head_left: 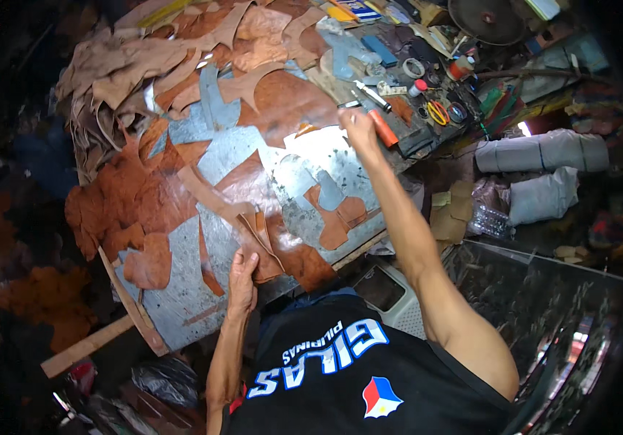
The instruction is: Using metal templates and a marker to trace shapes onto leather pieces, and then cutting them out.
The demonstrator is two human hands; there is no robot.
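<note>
Near the table's front edge, my left hand [242, 284] is closed on the lower end of some brown leather pieces [259, 235], its thumb raised at their edge. They look layered, and a long strip [206, 192] runs up and left from them. My right hand [357, 127] is stretched out to the far right of the table, fingers curled. A small dark and light thing [349, 104] shows at its fingertips, too small to name. Just right of this hand lies an orange cylinder [383, 128]. Cut brown leather shapes [335, 216] lie on the metal sheet [293, 192] between my arms.
Leather hides and scraps [130, 69] pile up at the back left. Markers [372, 95], a tape roll [413, 68], a red-capped jar [417, 88] and yellow rubber bands [438, 112] crowd the back right. A wooden strip [131, 304] edges the table's left front. Wrapped rolls [542, 151] lie beyond the right side.
</note>
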